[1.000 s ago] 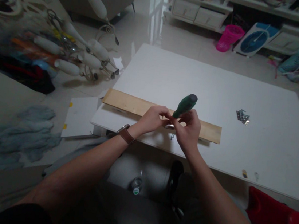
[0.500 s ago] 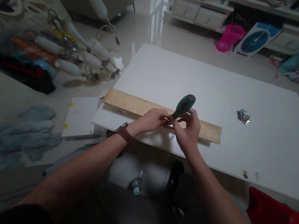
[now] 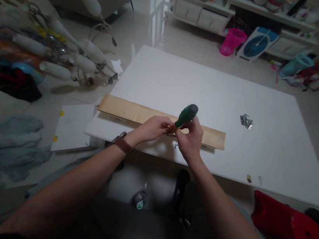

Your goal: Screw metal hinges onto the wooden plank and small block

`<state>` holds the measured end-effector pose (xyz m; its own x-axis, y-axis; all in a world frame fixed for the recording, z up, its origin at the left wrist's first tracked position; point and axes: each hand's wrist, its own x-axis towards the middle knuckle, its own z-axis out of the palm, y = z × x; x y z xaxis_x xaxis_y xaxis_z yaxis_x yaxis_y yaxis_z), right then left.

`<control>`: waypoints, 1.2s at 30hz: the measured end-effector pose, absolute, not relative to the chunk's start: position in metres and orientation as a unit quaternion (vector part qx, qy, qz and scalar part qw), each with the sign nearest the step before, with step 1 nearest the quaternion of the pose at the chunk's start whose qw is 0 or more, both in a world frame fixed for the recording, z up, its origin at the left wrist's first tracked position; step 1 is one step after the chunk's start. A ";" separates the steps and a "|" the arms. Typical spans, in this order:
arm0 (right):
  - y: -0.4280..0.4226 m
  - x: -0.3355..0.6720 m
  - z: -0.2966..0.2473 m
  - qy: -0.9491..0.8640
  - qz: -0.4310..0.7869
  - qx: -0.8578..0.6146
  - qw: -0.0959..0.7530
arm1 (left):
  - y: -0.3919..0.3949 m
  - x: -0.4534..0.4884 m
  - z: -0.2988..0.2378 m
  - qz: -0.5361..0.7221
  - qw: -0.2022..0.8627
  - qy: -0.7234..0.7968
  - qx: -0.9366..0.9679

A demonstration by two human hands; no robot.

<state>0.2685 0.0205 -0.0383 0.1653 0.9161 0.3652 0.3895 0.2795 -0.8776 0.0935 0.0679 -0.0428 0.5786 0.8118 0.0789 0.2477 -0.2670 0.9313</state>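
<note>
A screwdriver (image 3: 186,115) with a green and black handle leans up and to the right, its shaft hidden by fingers. My right hand (image 3: 190,138) is closed around the lower end of that handle. My left hand (image 3: 155,127) pinches at the screwdriver's lower end, fingertips meeting those of the right; anything small between them is hidden. Both hands are over a long wooden board (image 3: 131,110) lying along the near side of a white panel (image 3: 210,91). A small shiny metal piece (image 3: 171,134) shows under the fingers, and a screw (image 3: 176,145) is just below it.
Several metal hinges (image 3: 246,122) lie on the panel to the right. Two small items, one a yellow and black piece (image 3: 249,178), are near its front edge. A red plastic object (image 3: 289,226) stands at lower right, and a lamp (image 3: 79,62) lies at left.
The camera view has turned slightly, so the scene sits further left. My hands keep the same grip on the screwdriver, whose handle tilts slightly more to the right.
</note>
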 end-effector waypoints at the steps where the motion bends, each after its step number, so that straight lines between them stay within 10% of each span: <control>1: 0.020 0.268 -0.038 -0.597 0.253 -0.544 0.532 | 0.068 0.093 -0.043 0.288 0.498 0.350 0.739; 36: 0.019 0.269 -0.037 -0.606 0.283 -0.507 0.543 | 0.070 0.092 -0.043 0.290 0.556 0.329 0.707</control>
<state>0.2688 0.0185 -0.0368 0.1043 0.9224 0.3718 0.3073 0.3257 -0.8942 0.0917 0.0696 -0.0434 0.6161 0.7864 0.0445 0.1421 -0.1665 0.9757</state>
